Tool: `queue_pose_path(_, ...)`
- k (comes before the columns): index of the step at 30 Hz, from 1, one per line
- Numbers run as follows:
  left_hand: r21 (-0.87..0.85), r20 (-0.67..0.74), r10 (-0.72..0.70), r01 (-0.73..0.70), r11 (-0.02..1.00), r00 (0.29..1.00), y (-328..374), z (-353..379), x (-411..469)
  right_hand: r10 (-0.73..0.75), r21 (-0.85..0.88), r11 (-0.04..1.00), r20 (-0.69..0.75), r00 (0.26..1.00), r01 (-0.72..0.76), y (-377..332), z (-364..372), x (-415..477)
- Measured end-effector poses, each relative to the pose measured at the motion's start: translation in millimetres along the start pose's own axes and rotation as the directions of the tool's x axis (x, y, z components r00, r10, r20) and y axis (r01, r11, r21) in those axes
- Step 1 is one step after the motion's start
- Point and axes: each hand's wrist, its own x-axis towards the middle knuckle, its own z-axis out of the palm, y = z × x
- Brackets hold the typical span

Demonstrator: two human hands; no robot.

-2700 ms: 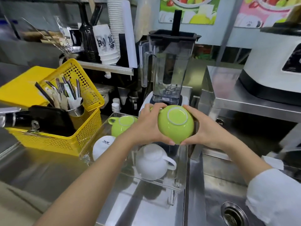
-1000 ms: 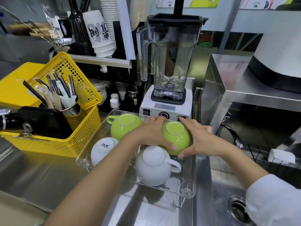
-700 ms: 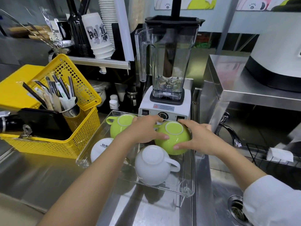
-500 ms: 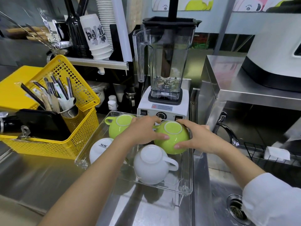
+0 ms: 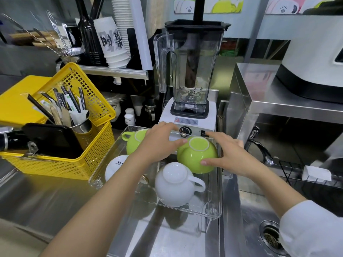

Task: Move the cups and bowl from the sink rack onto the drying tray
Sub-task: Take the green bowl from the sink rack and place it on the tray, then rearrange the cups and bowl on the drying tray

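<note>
resting upside down in the clear tray (image 5: 213, 212), green bowl (image 5: 196, 158) between both hands' fingers (image 5: 181, 141)

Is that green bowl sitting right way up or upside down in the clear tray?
Upside down. The green bowl shows its ringed foot on top, rim down in the clear tray, with the left hand and right hand on its sides.

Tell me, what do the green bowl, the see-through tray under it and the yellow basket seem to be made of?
The green bowl looks like glazed ceramic: glossy, with a pale unglazed-looking foot ring. The tray seems to be clear hard plastic, perhaps acrylic: the steel counter shows through it and its edges catch the light. The yellow basket looks like moulded plastic mesh with a dull sheen.
</note>
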Motion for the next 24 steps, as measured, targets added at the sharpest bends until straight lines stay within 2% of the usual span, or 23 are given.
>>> queue_pose_path(7,-0.130,-0.030,0.016,-0.020,0.991,0.999,1.9,-15.0,-24.0,-0.071,0.163,0.982,-0.139,0.988,0.094,-9.6,0.4,-21.1)
queue_pose_path(11,-0.120,0.010,0.056,-0.055,0.991,0.998,4.4,-16.1,-46.2,-0.151,0.170,0.969,-0.165,0.975,0.179,-16.7,9.6,-35.8)
queue_pose_path(20,-0.037,0.170,0.101,-0.096,0.995,0.980,2.4,-1.3,-73.2,-0.232,0.142,0.959,-0.090,0.969,0.243,-21.3,22.6,-54.8)
queue_pose_path(24,0.033,0.157,0.102,-0.108,0.994,0.982,1.9,4.4,-79.7,-0.228,0.130,0.962,-0.115,0.967,0.242,-22.7,28.7,-58.3)
